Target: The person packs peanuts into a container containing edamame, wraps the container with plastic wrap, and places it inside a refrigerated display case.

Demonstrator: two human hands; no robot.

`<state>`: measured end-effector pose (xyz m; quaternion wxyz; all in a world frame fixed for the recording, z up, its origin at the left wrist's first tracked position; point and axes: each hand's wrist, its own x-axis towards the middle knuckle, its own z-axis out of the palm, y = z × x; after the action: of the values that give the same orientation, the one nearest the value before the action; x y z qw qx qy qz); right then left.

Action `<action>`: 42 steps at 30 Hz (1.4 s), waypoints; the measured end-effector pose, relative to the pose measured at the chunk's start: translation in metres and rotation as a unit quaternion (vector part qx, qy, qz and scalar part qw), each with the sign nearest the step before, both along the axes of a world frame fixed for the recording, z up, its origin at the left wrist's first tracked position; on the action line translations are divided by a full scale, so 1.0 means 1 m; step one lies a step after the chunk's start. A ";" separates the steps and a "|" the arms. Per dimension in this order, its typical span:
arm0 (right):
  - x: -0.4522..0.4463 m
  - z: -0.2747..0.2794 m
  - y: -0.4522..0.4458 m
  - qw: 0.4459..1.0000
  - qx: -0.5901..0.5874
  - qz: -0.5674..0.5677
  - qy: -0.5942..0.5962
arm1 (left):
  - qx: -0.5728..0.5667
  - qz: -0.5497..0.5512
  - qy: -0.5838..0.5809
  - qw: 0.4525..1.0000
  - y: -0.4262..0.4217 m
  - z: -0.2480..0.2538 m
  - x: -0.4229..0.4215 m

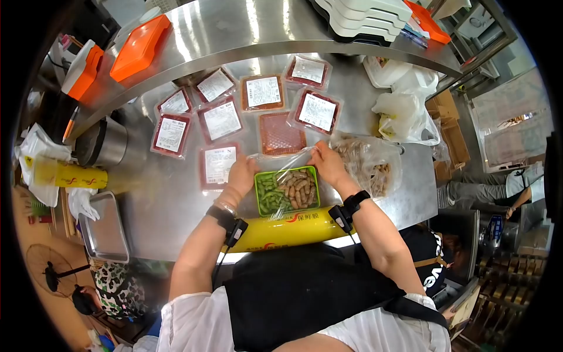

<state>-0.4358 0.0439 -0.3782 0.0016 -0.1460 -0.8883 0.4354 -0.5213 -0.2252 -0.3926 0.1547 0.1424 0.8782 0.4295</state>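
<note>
A green tray [256,199] stands on the steel counter in front of me. Edamame pods [271,196] fill its left side and peanuts in their shells [300,190] its right. Clear cling film [284,161] stretches over the tray from a yellow roll [287,232] lying between it and my body. At the tray's far left corner, my left hand [241,173] is closed on the film's edge. My right hand [327,164] pinches the same edge at the far right corner. Beside my right hand lies a clear plastic bag [366,161] with more peanuts.
Several sealed red packs with white labels, one of them [220,166] near my left hand, lie beyond the tray. A raised steel shelf [234,32] crosses the back. White plastic bags [407,111] stand right; a metal tray [105,229] is left. Other people are nearby.
</note>
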 end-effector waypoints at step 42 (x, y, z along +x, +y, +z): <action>0.041 0.042 -0.020 0.926 -0.356 -0.087 -0.094 | 0.253 0.038 -0.307 0.917 -0.009 0.041 0.035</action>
<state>-0.3945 0.0243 -0.3365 -0.0962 -0.2537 -0.6545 0.7056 -0.4864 -0.2344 -0.3515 0.3595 0.0047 0.6540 0.6656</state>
